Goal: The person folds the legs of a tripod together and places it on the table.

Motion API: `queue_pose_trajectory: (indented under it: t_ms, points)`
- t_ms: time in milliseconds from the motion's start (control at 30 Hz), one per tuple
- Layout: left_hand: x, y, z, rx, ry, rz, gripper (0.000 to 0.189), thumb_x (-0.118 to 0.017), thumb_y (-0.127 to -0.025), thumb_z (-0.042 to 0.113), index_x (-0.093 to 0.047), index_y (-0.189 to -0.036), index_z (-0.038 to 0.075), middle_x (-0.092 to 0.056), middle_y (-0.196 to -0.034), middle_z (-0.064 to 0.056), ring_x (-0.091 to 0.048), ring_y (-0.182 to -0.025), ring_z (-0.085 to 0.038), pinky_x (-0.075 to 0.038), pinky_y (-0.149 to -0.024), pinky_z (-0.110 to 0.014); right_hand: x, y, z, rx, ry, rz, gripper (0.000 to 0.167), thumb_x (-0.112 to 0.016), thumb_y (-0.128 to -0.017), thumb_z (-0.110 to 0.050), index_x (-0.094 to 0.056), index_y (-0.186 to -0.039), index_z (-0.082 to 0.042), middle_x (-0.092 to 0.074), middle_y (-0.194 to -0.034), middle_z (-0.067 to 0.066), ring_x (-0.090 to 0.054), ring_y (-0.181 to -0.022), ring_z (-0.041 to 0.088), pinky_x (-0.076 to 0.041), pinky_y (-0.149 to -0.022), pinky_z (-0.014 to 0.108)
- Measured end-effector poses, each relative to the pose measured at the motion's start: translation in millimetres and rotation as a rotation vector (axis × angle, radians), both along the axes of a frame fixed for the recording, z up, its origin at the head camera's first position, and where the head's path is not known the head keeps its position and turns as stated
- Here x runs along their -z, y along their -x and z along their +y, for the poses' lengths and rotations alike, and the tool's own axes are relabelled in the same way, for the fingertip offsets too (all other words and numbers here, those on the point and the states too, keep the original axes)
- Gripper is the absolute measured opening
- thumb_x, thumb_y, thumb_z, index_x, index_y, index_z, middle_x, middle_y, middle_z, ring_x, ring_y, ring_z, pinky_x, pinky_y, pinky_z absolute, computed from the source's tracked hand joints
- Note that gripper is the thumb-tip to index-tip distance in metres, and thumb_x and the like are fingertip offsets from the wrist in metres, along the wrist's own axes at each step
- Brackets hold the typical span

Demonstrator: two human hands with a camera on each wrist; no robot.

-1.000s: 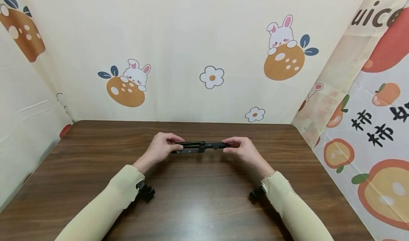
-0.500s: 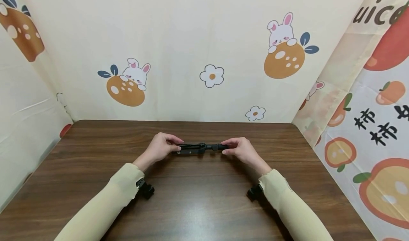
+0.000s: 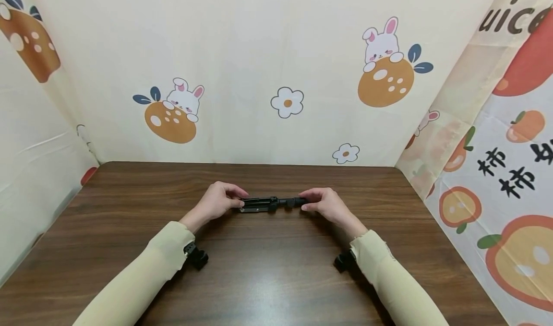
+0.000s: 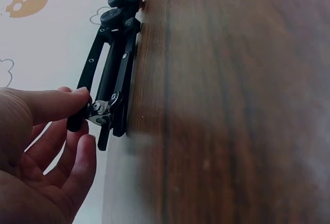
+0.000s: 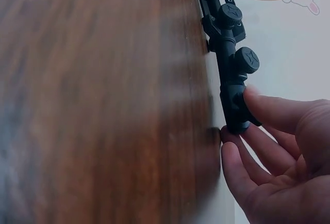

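A small black tripod (image 3: pixel 269 204), its legs folded together, lies sideways between my two hands in the head view. My left hand (image 3: pixel 219 202) pinches the leg end between thumb and fingers. Close up in the left wrist view, my thumb (image 4: pixel 59 102) presses near a silver joint (image 4: pixel 100 115) at the leg ends. At the other end, my right hand (image 3: pixel 327 205) grips the head of the tripod. Two round knobs, one a black knob (image 5: pixel 247 60), stick out from the column in the right wrist view, where my right thumb (image 5: pixel 273 108) lies against the head.
Under my hands spreads a dark brown wooden table (image 3: pixel 268 259). A pale curtain (image 3: pixel 242 52) with printed rabbits and flowers hangs behind its far edge. A fruit-printed cloth (image 3: pixel 497 211) hangs on the right, and a white cloth (image 3: pixel 34 163) on the left.
The tripod has come slightly lower in the head view and a little more of its leg end shows beside my left fingers. My right hand has shifted slightly left. Both hands keep their hold.
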State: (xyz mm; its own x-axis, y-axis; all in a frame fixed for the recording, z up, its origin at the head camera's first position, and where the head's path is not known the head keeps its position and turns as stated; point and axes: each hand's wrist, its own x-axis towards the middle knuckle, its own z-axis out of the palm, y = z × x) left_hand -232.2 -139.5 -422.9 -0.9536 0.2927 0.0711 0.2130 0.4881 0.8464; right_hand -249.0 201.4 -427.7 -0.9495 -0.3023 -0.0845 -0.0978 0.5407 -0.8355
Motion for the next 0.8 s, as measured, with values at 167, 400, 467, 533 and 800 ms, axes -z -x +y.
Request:
queue_pose_trajectory:
  t_ms: [167, 400, 467, 533, 800]
  points:
    - [0.0, -1.6, -1.6, 0.01, -0.029, -0.009, 0.021, -0.077, -0.083, -0.001, -0.077, -0.103, 0.006, -0.073, -0.097, -0.003, -0.062, -0.082, -0.018, -0.049, -0.068, -0.032, 0.4, -0.7, 2.6, -0.021, 0.093, -0.025, 0.039, -0.08, -0.084, -0.008, -0.07, -0.121, -0.004, -0.069, -0.12, 0.011, -0.063, -0.111, 0.024, -0.05, -0.08, 0.025]
    - [-1.9, -1.8, -6.2, 0.01, -0.09, -0.024, 0.021, -0.076, -0.087, 0.002, -0.076, -0.107, 0.007, -0.074, -0.101, -0.004, -0.065, -0.092, -0.019, -0.051, -0.076, -0.032, -4.2, -0.4, 6.8, -0.027, 0.191, -0.036, 0.041, -0.078, -0.085, -0.004, -0.067, -0.125, -0.001, -0.067, -0.125, 0.013, -0.061, -0.119, 0.025, -0.051, -0.088, 0.026]
    - [-3.9, -3.4, -8.1, 0.004, -0.098, -0.025, 0.021, -0.075, -0.088, 0.004, -0.076, -0.108, 0.008, -0.074, -0.102, -0.003, -0.065, -0.095, -0.019, -0.051, -0.078, -0.032, -6.7, -0.8, 8.1, -0.032, 0.22, -0.033, 0.041, -0.078, -0.085, -0.004, -0.067, -0.125, -0.001, -0.066, -0.126, 0.013, -0.06, -0.12, 0.026, -0.051, -0.089, 0.027]
    - [-6.6, -5.8, -10.2, 0.002, -0.109, -0.022, 0.021, -0.074, -0.089, 0.005, -0.076, -0.11, 0.009, -0.074, -0.105, -0.004, -0.066, -0.097, -0.019, -0.052, -0.08, -0.032, -10.0, -1.7, 9.3, -0.04, 0.238, -0.022, 0.042, -0.078, -0.086, -0.005, -0.067, -0.125, -0.001, -0.066, -0.127, 0.014, -0.06, -0.12, 0.028, -0.052, -0.088, 0.027]
    - [-18.3, -14.8, -17.7, 0.067, -0.187, 0.001, 0.026, -0.074, -0.091, 0.01, -0.073, -0.117, 0.008, -0.071, -0.115, -0.008, -0.067, -0.105, -0.021, -0.053, -0.085, -0.028, -21.8, -10.3, 16.1, -0.077, 0.269, 0.02, 0.04, -0.076, -0.087, -0.002, -0.067, -0.126, -0.001, -0.066, -0.127, 0.014, -0.057, -0.123, 0.039, -0.052, -0.088, 0.026]
